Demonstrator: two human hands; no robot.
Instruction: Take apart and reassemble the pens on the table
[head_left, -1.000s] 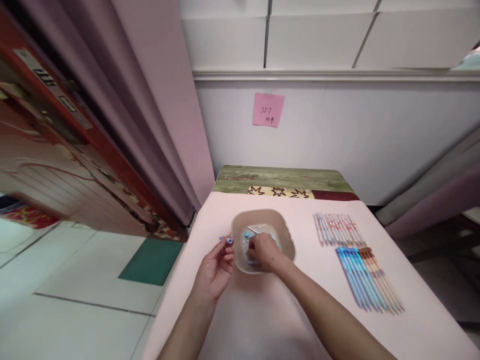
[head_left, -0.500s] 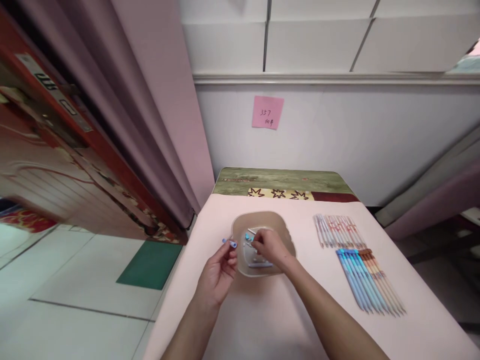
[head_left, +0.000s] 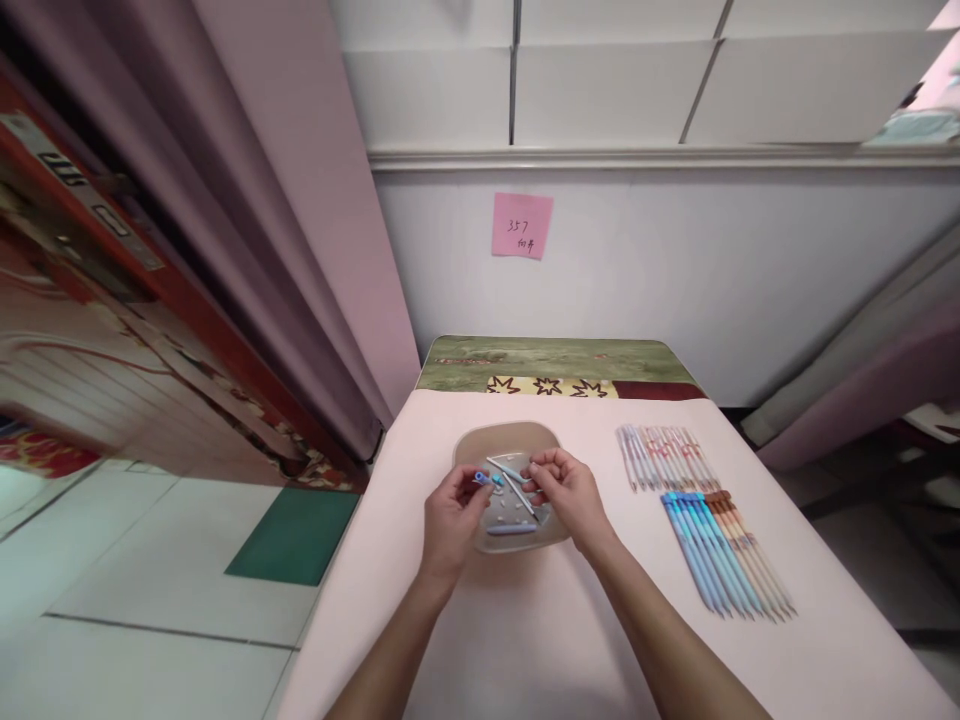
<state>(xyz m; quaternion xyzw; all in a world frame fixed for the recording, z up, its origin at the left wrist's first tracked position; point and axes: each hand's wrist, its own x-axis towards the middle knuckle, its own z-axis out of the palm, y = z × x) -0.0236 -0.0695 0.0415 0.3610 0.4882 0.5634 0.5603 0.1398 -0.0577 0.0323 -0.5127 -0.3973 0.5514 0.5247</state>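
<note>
Both my hands hover over a shallow translucent tray [head_left: 513,434] in the middle of the pale pink table [head_left: 525,640]. My left hand [head_left: 452,522] pinches a short blue pen piece [head_left: 482,479] at the tray's left side. My right hand [head_left: 571,494] is closed in a pinch on a small part that I cannot make out, just right of the blue piece. Inside the tray lie thin pen parts, among them a blue barrel [head_left: 511,529] and a pale refill [head_left: 516,492].
Two rows of pens lie on the right of the table: pale ones [head_left: 664,456] farther away, blue and brown ones [head_left: 726,550] nearer. A patterned cloth [head_left: 555,365] covers the far end. A pink note [head_left: 521,225] hangs on the wall. A curtain and door stand left.
My left hand moved right, bringing the blue piece over the tray. My right hand lifted from the tray's middle and now meets the left hand.
</note>
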